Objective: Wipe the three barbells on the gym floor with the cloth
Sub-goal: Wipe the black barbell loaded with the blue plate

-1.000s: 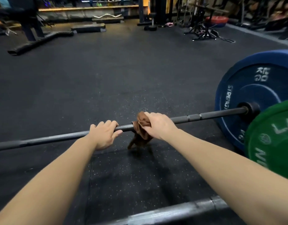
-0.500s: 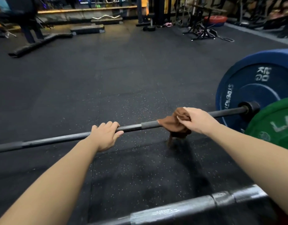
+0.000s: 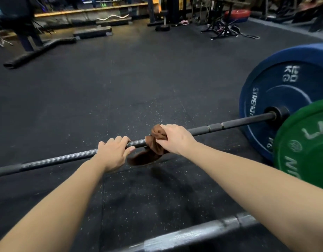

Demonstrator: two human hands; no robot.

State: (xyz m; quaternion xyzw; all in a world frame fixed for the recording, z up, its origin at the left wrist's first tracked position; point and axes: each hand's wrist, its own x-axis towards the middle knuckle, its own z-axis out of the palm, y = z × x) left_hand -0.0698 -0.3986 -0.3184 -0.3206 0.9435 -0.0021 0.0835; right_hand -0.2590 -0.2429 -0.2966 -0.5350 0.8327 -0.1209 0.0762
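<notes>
Cloth [image 3: 155,142] first: brown, soft and limp, bunched over the black barbell [image 3: 230,124] with a loose tail drooping toward the gym floor [image 3: 120,88]. It looks light and should mould round the shaft, so the place to take it is right where it wraps the steel. The barbell is another matter: long, stiff, loaded with a blue plate [image 3: 284,91] at the right end and surely heavy. It rests on the floor and is likely to roll, so it wants steadying on the bare shaft, not lifting. Right hand [image 3: 175,140] now: its grip is curled down over the bunched cloth, clamping it onto the shaft. Left hand [image 3: 113,153] sits just beside it, fingers hooked over the top of the bare shaft, thumb on the near side, grip wrapped round the bar. Closer in, a grey barbell [image 3: 184,235] crosses the bottom, with a green plate [image 3: 306,142] at the right; a third is not in view
</notes>
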